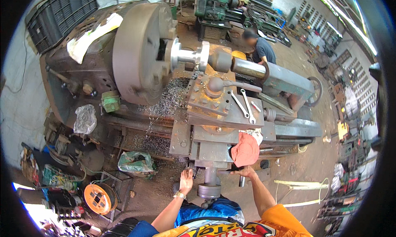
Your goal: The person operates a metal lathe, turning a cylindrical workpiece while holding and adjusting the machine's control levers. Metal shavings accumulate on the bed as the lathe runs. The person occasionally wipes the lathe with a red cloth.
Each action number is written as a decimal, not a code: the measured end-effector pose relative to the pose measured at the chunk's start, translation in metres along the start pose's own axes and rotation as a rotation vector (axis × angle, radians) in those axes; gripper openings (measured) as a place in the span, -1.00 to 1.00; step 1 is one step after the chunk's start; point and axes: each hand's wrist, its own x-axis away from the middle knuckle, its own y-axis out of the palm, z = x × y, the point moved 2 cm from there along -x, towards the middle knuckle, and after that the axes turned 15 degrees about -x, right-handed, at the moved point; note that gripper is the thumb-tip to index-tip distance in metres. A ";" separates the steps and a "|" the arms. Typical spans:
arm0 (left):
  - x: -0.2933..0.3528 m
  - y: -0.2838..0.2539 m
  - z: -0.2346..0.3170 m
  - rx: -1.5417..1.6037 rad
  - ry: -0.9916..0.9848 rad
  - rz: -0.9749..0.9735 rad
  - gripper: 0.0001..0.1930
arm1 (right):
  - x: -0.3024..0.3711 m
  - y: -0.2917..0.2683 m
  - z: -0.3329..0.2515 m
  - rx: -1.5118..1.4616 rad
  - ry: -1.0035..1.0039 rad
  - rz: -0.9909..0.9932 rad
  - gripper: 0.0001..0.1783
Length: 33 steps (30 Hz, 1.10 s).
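Observation:
I stand at a large metal lathe. My left hand [186, 181], with a watch on the wrist, has its fingers curled at a dark crank handle [195, 172] below the cross slide. My right hand [246, 172] closes on the other side of that crank, its fingertips partly hidden. Between them a round graduated collar [208, 191] sticks out towards me. Above, the tool post [209, 94] faces a shiny flanged workpiece [187, 55], which sits between the big chuck [138, 53], slightly blurred, and the tailstock centre [220, 60].
Two spanners [246, 106] lie on the carriage, and a red cloth [245, 148] hangs off it. Metal chips [167, 99] cover the bed. An orange cable reel [97, 199] and a green bag [136, 162] stand at lower left. Another person [263, 49] is behind the tailstock.

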 end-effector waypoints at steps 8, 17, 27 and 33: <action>-0.047 0.068 -0.024 0.093 -0.152 -0.287 -0.45 | -0.006 0.007 0.010 -0.142 -0.183 0.007 -0.16; -0.065 0.106 -0.056 0.086 0.000 -0.224 -0.62 | 0.020 -0.008 -0.035 -0.209 0.029 -0.196 0.34; -0.068 0.125 -0.076 0.058 0.027 -0.334 -0.72 | 0.002 -0.006 -0.012 -0.178 -0.052 -0.114 0.27; -0.072 0.143 -0.090 -0.240 0.270 -0.170 -0.68 | -0.013 -0.001 0.021 -0.233 -0.132 -0.044 0.01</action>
